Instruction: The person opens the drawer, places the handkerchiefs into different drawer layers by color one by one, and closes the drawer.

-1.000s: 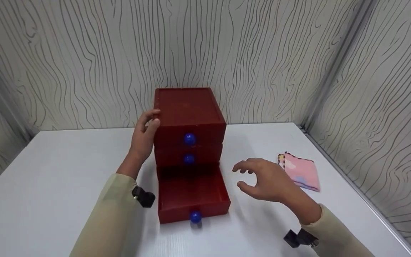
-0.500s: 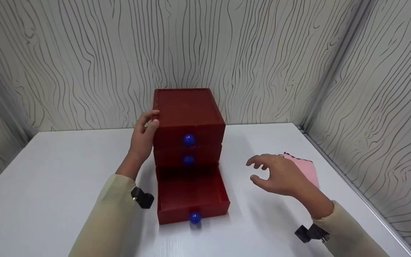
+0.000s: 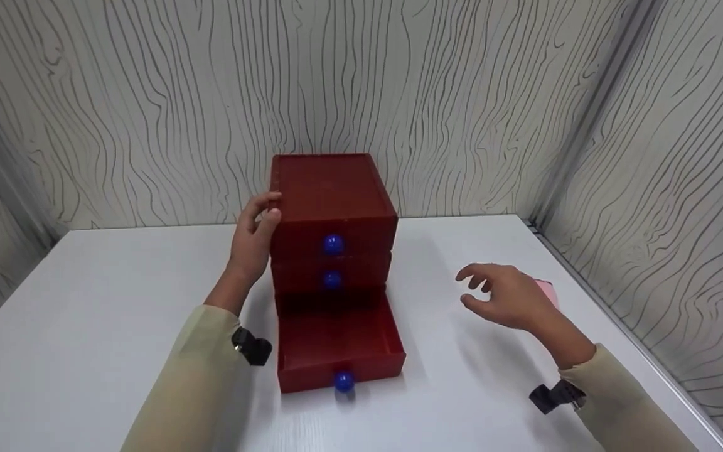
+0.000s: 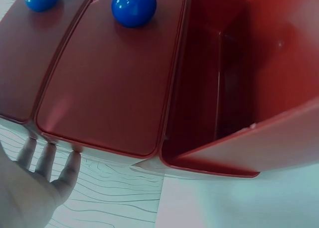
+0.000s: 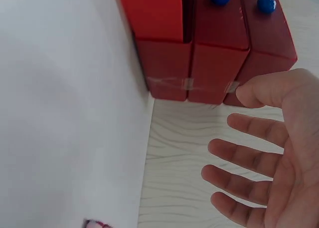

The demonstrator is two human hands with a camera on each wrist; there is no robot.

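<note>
A red cabinet of three stacked drawers [image 3: 330,188] with round blue knobs stands on the white table. Its bottom drawer [image 3: 311,378] is pulled out, and its visible floor is bare. My left hand [image 3: 251,242] rests against the cabinet's upper left side; in the left wrist view, the extended fingers [image 4: 70,170] touch that side wall. To the right of the cabinet, my right hand [image 3: 512,295] hovers above the table, fingers loosely bent and holding nothing. Behind it lies a folded pink cloth [image 3: 548,290], mostly hidden by the hand; in the right wrist view only a corner shows.
The white table [image 3: 117,314] meets a wood-grain patterned wall [image 3: 211,113] just behind the cabinet. A second patterned wall [image 3: 700,188] closes off the right side. Each wrist carries a small black camera.
My right hand has moved rightward and slightly away from me, from near the drawer to in front of the pink cloth, covering most of it. The left hand and drawers have stayed put.
</note>
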